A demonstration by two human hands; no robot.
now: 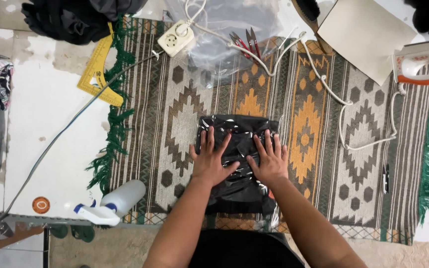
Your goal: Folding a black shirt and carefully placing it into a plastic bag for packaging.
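A folded black garment in a clear plastic bag (238,126) lies on a patterned woven rug (184,109) that covers the table. My left hand (210,158) presses flat on the bag's left half, fingers spread. On the right half rests my right hand (269,158), palm down and fingers apart. Neither hand grips anything. The bag's near end reaches the table's front edge between my forearms.
A white spray bottle (112,202) lies at the front left. A yellow curved ruler (98,69), a white power socket (176,37), red thread snips (247,42), a clear plastic sheet (224,25), a beige card (366,34) and an orange-white iron (423,67) with its white cord (343,119) lie farther off. A black pen (385,177) is at right.
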